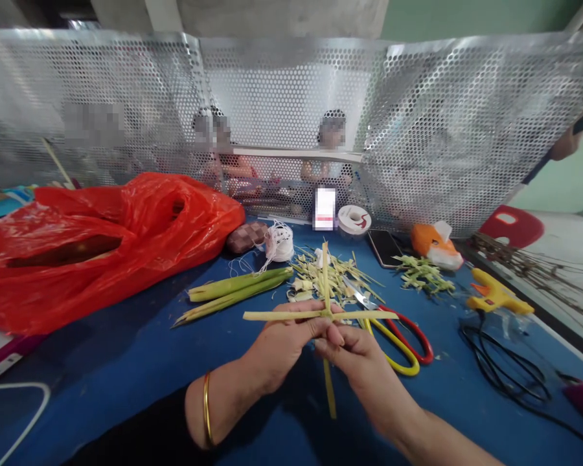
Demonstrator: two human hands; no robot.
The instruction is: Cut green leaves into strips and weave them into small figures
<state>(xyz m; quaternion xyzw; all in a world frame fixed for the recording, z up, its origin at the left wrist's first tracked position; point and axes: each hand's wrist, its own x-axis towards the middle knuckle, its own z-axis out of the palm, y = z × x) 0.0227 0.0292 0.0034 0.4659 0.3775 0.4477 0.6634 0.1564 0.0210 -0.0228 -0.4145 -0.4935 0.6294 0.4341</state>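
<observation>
Both my hands meet above the blue table (pixel 126 362), holding two pale green leaf strips (pixel 320 314) crossed at right angles. My left hand (pixel 284 340), with a gold bangle on its wrist, pinches the crossing from the left. From the right, my right hand (pixel 354 353) is closed on the same crossing. One strip runs level from left to right, the other runs up and down and hangs below my fingers.
Red and yellow scissors (pixel 398 343) lie just right of my hands, by leaf trimmings (pixel 330 272) and long leaf stalks (pixel 233 288). A red plastic bag (pixel 92 239) fills the left. White thread spool (pixel 279 243), tape roll (pixel 354 219), phone (pixel 385 247), yellow glue gun (pixel 495 294), black cable (pixel 505 369). People sit behind a perforated metal screen (pixel 442 129).
</observation>
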